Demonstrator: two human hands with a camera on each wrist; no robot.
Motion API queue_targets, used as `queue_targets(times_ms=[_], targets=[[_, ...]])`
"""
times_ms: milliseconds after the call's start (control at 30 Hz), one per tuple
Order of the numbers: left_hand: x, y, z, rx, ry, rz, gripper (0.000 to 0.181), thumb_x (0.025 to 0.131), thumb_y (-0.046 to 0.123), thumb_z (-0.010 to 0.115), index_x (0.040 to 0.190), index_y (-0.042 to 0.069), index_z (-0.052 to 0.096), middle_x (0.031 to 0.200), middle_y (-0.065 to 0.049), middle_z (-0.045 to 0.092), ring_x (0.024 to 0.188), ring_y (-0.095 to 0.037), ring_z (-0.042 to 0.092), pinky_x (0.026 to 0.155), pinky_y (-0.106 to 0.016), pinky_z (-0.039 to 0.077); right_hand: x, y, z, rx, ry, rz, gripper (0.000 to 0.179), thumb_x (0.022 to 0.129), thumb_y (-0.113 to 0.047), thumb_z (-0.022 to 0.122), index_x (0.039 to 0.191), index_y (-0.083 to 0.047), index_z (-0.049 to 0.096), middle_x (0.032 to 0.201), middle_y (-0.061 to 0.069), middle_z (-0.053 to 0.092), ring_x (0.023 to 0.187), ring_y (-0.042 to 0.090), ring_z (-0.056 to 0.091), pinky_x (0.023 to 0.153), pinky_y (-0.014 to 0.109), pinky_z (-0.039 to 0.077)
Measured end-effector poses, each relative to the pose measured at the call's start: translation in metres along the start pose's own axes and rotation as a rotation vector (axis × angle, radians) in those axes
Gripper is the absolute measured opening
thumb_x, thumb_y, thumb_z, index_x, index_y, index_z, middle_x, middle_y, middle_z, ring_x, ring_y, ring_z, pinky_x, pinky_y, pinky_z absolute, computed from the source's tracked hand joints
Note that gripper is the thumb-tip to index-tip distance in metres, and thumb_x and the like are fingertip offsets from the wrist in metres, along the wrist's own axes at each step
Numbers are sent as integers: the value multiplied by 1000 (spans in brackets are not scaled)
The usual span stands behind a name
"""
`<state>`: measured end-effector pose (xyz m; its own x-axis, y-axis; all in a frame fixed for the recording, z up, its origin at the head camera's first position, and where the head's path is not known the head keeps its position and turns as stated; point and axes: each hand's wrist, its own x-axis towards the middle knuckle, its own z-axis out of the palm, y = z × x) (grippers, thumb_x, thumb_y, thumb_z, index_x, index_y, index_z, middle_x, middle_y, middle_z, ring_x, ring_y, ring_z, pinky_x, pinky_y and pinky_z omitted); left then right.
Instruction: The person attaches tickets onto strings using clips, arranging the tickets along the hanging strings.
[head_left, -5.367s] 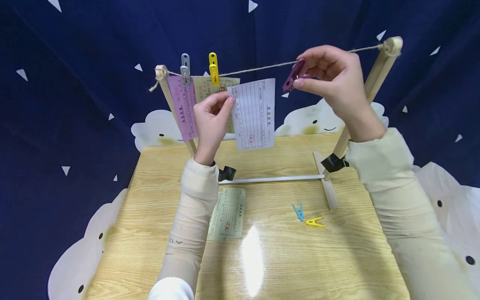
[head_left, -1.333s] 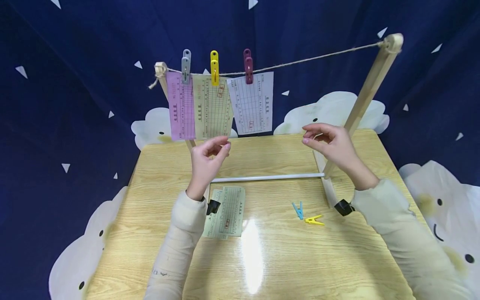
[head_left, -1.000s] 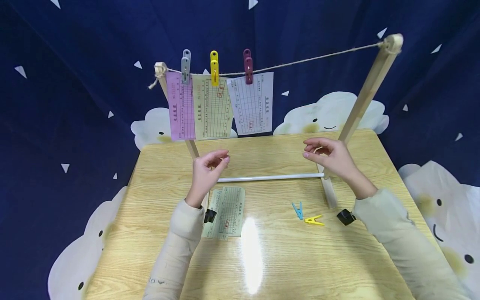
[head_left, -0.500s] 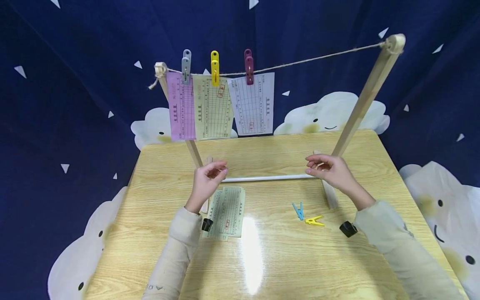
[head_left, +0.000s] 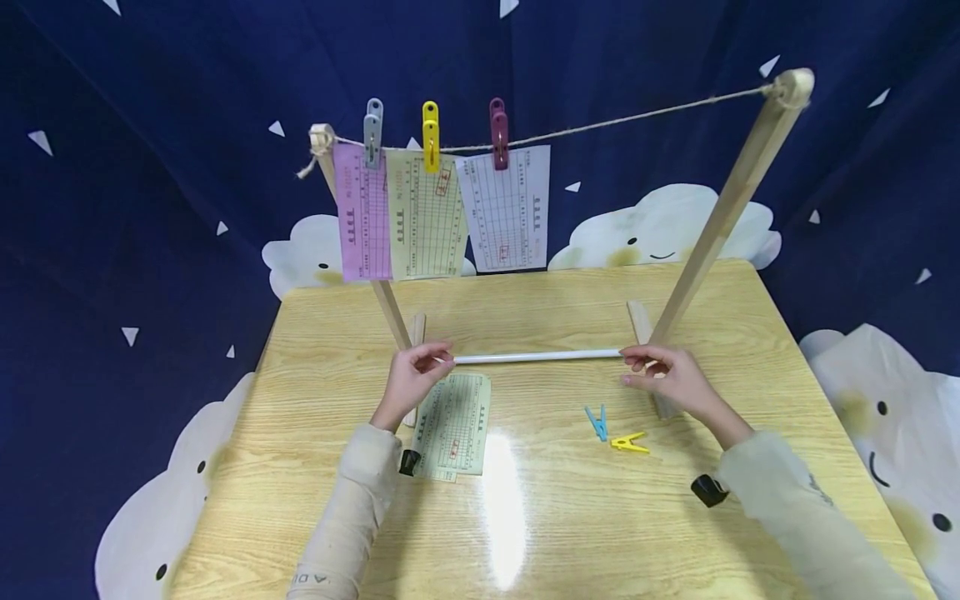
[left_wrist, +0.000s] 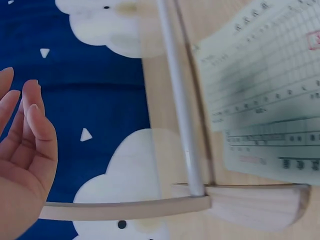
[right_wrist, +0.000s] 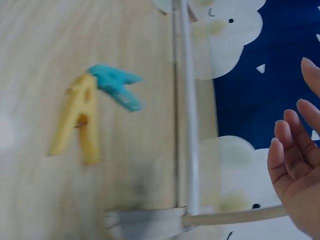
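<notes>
My left hand (head_left: 415, 379) hovers above the left foot of a wooden stand, its fingers relaxed and holding nothing. Just in front of it two pale green printed slips (head_left: 453, 425) lie overlapping on the table. My right hand (head_left: 671, 379), also holding nothing, is over the stand's right foot. Near it lie a blue clothespin (head_left: 597, 423) and a yellow clothespin (head_left: 630, 442). From the twine hang a pink slip (head_left: 363, 217) under a grey clothespin (head_left: 372, 135), a cream slip (head_left: 425, 225) under another yellow clothespin (head_left: 431, 137), and a white slip (head_left: 517, 212) under a purple clothespin (head_left: 498, 135).
The twine (head_left: 637, 117) runs between a left post (head_left: 390, 308) and a taller-looking right post (head_left: 727, 208). A white rod (head_left: 536, 357) joins their feet low over the wooden table (head_left: 585, 525). Behind is a dark blue curtain (head_left: 187, 125) with cloud shapes.
The purple clothespin and white slip, held in my hands 5.4 seconds ago, now hang on the twine. Since then both emptied hands have come down toward the table.
</notes>
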<state>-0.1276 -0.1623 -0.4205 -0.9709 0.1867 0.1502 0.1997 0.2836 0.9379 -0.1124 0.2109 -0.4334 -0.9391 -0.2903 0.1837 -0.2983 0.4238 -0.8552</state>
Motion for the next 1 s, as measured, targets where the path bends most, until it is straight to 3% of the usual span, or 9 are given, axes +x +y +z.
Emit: queue_targets(times_ms=[133,300,433,567,733,1000], targets=[[-1,-10,0,6,-26,-32,25,79,-9,63,103,-12,60,89,-28,62,74,-29,59,63,-18,47,-9,15,4,-42,-3,-26,33,71,6,72,103,10,62,90,3,60,78,8,53,62,21,47],[-2,-21,-1,2,-65,-109,28,79,-7,64,106,-13,59,92,-29,61,79,-35,58,65,-18,46,-19,54,12,-101,-22,-65,44,67,1,77,107,7,61,104,13,54,82,7,45,62,25,43],[-2,-35,-1,1,-88,-147,30,79,-7,64,107,-15,58,92,-28,60,80,-35,57,65,-19,46,-27,83,17,-155,-68,-145,53,61,-7,82,110,1,62,115,17,45,100,22,40,75,35,35],[-1,-62,2,-1,-76,-162,29,77,-7,65,105,-13,60,89,-26,61,74,-24,58,63,-19,47,-35,98,19,-209,-117,-199,60,56,-18,85,110,-4,64,124,24,37,109,39,29,79,44,27],[-2,-89,4,22,-66,-196,31,78,-4,66,107,-12,60,88,-22,62,69,-12,57,60,-19,46,-46,109,21,-258,-153,-166,63,54,-27,86,110,-9,65,131,25,30,111,43,25,81,53,24],[-2,-110,4,141,-81,-190,33,77,-1,69,108,-8,61,84,-15,62,66,-14,55,59,-23,47,-56,122,19,-297,-192,-104,63,52,-35,86,106,-9,67,138,26,25,121,51,11,87,69,8]])
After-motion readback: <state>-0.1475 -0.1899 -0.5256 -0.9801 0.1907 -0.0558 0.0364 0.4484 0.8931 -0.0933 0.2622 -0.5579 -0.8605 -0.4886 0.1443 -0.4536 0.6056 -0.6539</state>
